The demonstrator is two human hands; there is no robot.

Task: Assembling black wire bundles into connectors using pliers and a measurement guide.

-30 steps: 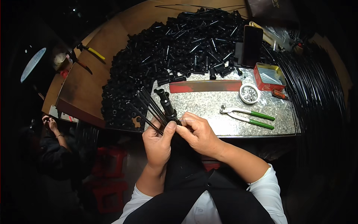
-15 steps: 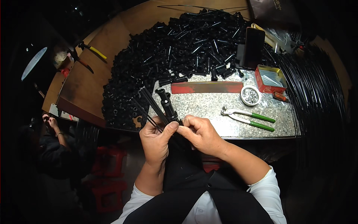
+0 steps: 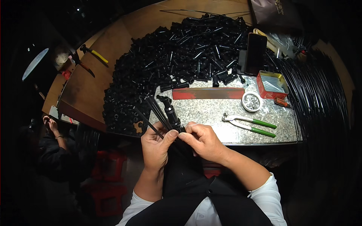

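My left hand [image 3: 155,148] is closed around a bundle of thin black rods [image 3: 157,110], which fan upward and away from me. Beside the rods stands a black tubular part [image 3: 171,114] with a knobbed end, tilted slightly left, its lower end between my two hands. My right hand [image 3: 203,139] pinches at that lower end, thumb close to my left thumb. A thin pale strip [image 3: 193,124] shows at the right fingertips; what else they grip is hidden. Green-handled pincers [image 3: 249,124] lie on the speckled worktop [image 3: 211,111] to the right of my hands.
A large heap of black tubular parts [image 3: 181,56] covers the back. A red-brown bar [image 3: 207,93], a white round dish [image 3: 252,101], a red tin [image 3: 271,85] and a phone [image 3: 256,53] stand around the worktop. Long black rods [image 3: 316,86] hang at right. Another person's hands [image 3: 52,124] show far left.
The pale strip now shows at my right fingertips. Both hands stay together on the black part, with only slight finger movement. The whole view has shifted a little.
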